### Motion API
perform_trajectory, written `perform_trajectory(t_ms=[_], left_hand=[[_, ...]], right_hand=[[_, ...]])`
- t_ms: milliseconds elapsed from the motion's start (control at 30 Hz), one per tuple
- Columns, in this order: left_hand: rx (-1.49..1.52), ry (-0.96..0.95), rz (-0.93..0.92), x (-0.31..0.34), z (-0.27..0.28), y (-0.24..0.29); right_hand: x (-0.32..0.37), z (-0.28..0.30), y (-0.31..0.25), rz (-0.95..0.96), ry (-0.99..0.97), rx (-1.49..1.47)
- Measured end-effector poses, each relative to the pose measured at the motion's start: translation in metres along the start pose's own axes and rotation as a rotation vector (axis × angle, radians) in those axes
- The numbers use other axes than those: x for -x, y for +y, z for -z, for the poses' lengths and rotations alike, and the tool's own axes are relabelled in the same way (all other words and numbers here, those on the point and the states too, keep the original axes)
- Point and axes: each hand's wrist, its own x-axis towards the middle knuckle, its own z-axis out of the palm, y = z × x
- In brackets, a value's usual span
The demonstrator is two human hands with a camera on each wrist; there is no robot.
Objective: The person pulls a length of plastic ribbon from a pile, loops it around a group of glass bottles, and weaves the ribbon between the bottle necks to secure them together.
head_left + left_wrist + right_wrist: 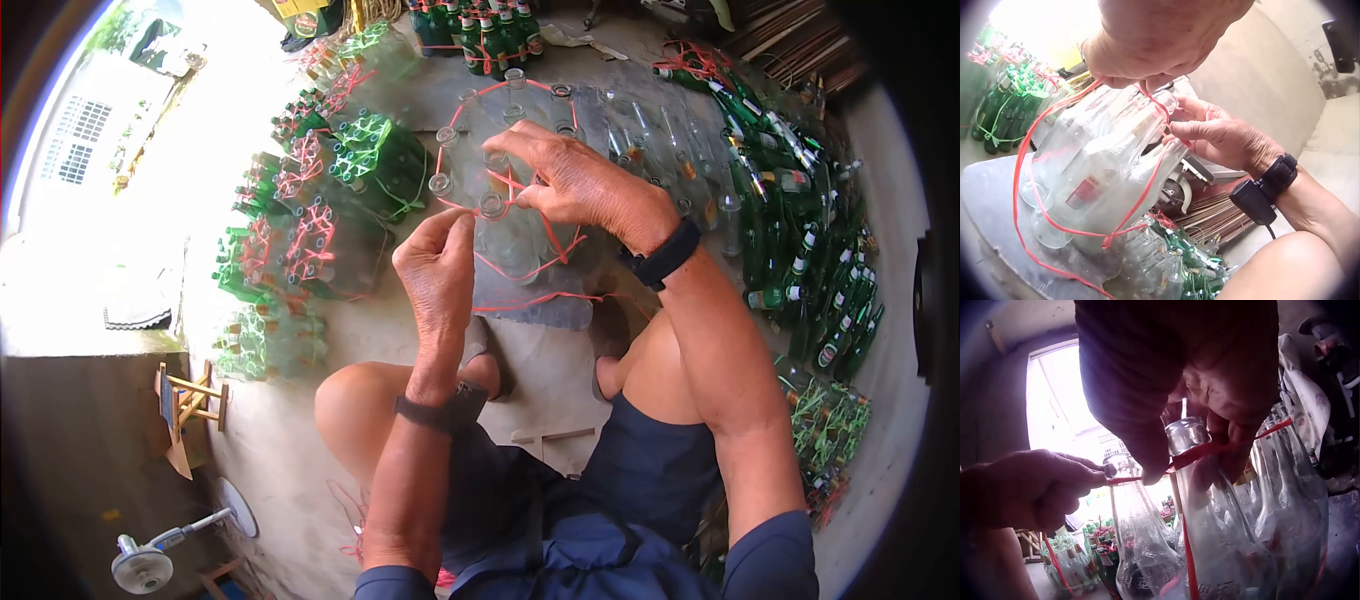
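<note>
A cluster of clear glass bottles (1094, 169) stands upright, with red plastic twine (488, 207) looped round their necks and a second loop lower round their bodies. My left hand (438, 262) pinches the twine between thumb and curled fingers, beside the nearest bottle neck (491, 205). My right hand (585, 185) reaches over the bottles from the right. Its thumb and fingers pinch the twine between the necks, close to a bottle mouth (1187, 436). Between both hands the twine runs taut across a neck (1124, 469) in the right wrist view.
Grey sheeting (535, 312) lies under the bottles. Tied bundles of green bottles (385, 150) stand to the left and behind. Loose clear bottles and a pile of green bottles (800, 240) lie on the right. A fan (145, 568) and a small wooden stool (195, 400) are at lower left.
</note>
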Motion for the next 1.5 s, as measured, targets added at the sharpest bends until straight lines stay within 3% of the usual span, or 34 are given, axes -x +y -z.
perform_trajectory(t_ms=[100, 167, 267, 367, 567, 633, 767, 833, 967, 1033, 1167, 1233, 1433, 1500], left_hand=[[0.005, 0.038, 0.032, 0.003, 0.002, -0.003], [0.138, 0.002, 0.251, 0.003, 0.004, 0.001], [0.206, -0.057, 0.385, -0.002, 0.008, -0.003], [0.283, -0.098, 0.516, -0.007, 0.008, 0.002], [0.353, -0.124, 0.559, -0.012, 0.005, -0.007], [0.354, -0.125, 0.545, -0.013, 0.004, -0.011], [0.339, -0.124, 0.512, -0.016, 0.003, -0.014], [0.331, -0.118, 0.498, -0.017, 0.001, -0.017], [0.281, -0.069, 0.403, -0.017, -0.004, -0.020], [0.269, -0.037, 0.382, -0.017, -0.010, -0.026], [0.184, 0.012, 0.323, -0.017, -0.014, -0.030], [0.172, 0.029, 0.326, -0.015, -0.015, -0.029], [0.097, 0.061, 0.339, -0.016, -0.019, -0.037], [0.094, 0.055, 0.366, -0.017, -0.020, -0.038]], right_hand=[[0.000, 0.001, 0.000, -0.004, -0.008, 0.002], [0.000, 0.000, 0.003, 0.004, -0.018, 0.011], [-0.001, 0.001, 0.005, 0.079, 0.009, 0.058], [0.000, 0.006, -0.002, -0.045, -0.061, -0.045], [-0.002, 0.007, -0.009, -0.105, -0.094, -0.083], [-0.005, 0.003, -0.014, 0.061, 0.072, 0.059], [-0.020, 0.003, -0.022, 0.275, 0.141, 0.202], [-0.024, 0.004, -0.027, 0.224, -0.021, 0.307], [-0.026, -0.005, -0.022, 0.260, -0.084, 0.283], [-0.028, -0.005, -0.024, 0.162, -0.227, 0.275], [-0.048, 0.007, -0.035, 0.144, -0.406, 0.399], [-0.059, 0.007, -0.043, -0.075, -0.653, 0.418], [-0.067, 0.008, -0.025, -0.038, -0.724, 0.200], [-0.069, 0.008, -0.034, -0.088, -0.742, 0.279]])
